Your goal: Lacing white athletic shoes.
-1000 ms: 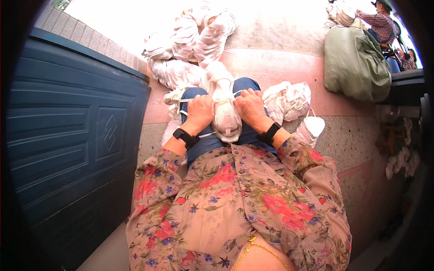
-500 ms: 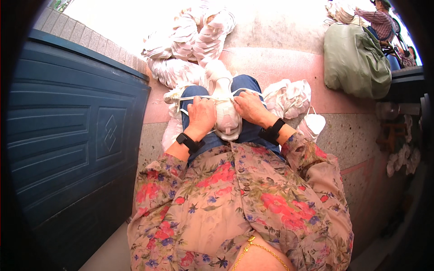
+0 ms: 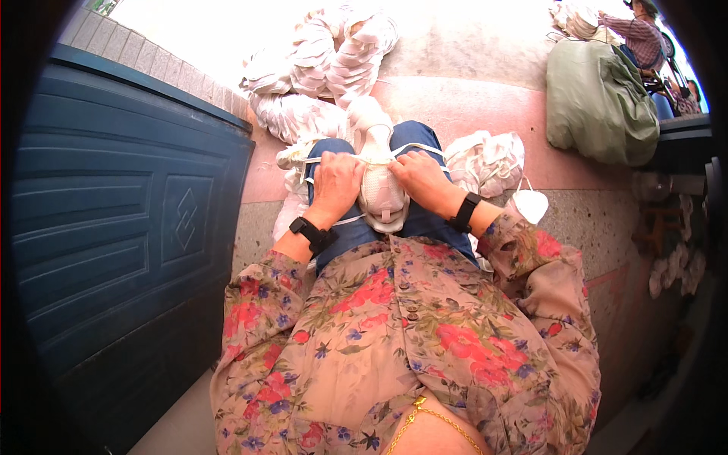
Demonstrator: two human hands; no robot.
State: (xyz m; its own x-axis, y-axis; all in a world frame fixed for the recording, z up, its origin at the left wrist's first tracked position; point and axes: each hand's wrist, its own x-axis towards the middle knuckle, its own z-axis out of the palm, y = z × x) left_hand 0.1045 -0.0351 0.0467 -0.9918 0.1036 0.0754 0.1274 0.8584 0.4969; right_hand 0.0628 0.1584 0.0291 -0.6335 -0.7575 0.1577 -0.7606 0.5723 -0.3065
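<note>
A white shoe (image 3: 384,195) with a mesh patch lies lengthwise between my knees, over the blue jeans (image 3: 419,214). Its smooth pale part reaches away from me, past my hands. My left hand (image 3: 337,183) is closed in a pinch on a white shoelace (image 3: 425,147) at the shoe's left side, its fingertips slightly blurred. From the right, my right hand (image 3: 422,180) pinches the same lacing near the shoe's middle. Loose lace runs outward over both knees. Where the lace passes under my fingers is hidden.
Bundles of white shoe parts (image 3: 307,64) are heaped beyond my knees. A white plastic bag (image 3: 485,163) and a white cup-shaped piece (image 3: 531,205) lie at right. A blue panelled door (image 3: 106,205) stands left. Far right, a person (image 3: 644,38) sits behind a green sack (image 3: 599,106).
Both hands have drawn slightly inward and away from me over the shoe, still pinching the lace. The lace at the left has shifted a little.
</note>
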